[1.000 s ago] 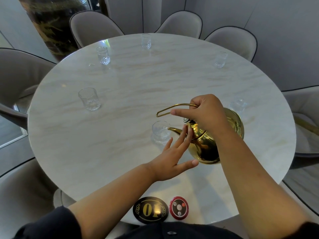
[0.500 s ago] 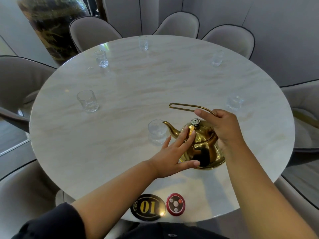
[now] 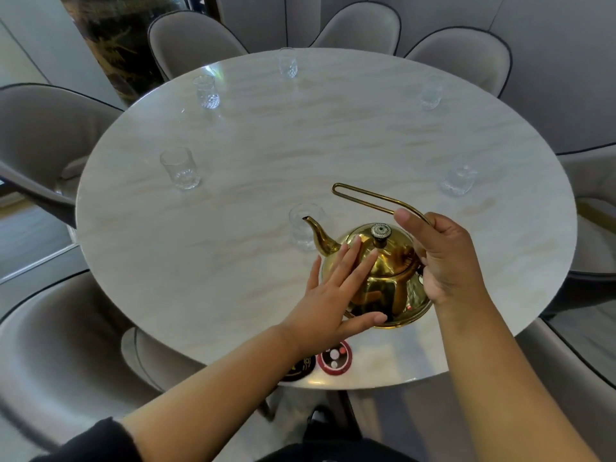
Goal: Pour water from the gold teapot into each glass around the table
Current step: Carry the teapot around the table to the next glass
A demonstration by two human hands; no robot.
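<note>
- Hidden: the black oval badge (image 3: 301, 368) at the table's near edge lies mostly under the left forearm; its marking cannot be read. The round red disc (image 3: 334, 357) beside it is partly covered.
- Hard to make out: the glass (image 3: 305, 226) just beyond the spout blurs into the marble; its water level cannot be judged. The same holds for the glass (image 3: 457, 181) beyond the right hand.
- Right hand (image 3: 443, 258): closed around the near end of the wire handle (image 3: 373, 198), thumb laid along the wire; the handle's loop reaches away over the table.
- Left hand (image 3: 336, 291): flat and spread, grasping nothing; fingers (image 3: 353, 253) rest on the pot's shoulder, thumb against its lower side.
- Gold teapot (image 3: 383, 278): between the two hands, sitting upright on the table (image 3: 233, 261), spout pointing toward the nearest glass.
</note>
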